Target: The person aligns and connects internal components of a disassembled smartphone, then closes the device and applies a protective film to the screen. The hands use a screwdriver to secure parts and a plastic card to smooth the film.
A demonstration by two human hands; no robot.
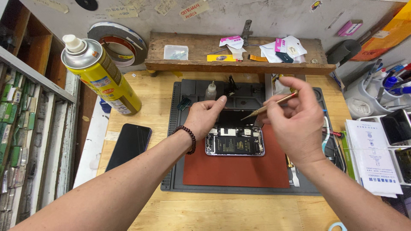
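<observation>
An opened phone [234,141], its back removed so that the battery and circuit parts are exposed, is laid on a red mat [239,169] in the middle of a dark grey work mat [171,171] on the wooden surface [222,211]. The phone's left far corner is touched by the left hand [204,117], whose fingers are loosely curled with the forefinger stretched out; nothing is pinched in it. A beaded bracelet [189,137] is worn on that wrist. A thin brass-coloured tool [269,105] is pinched between thumb and fingers of the right hand [295,122], its tip held just above the phone's far edge. A second, dark phone [129,145] is laid to the left, near a yellow spray can [100,77]. A small dropper bottle [210,91] is stood at the far side of the mat.
</observation>
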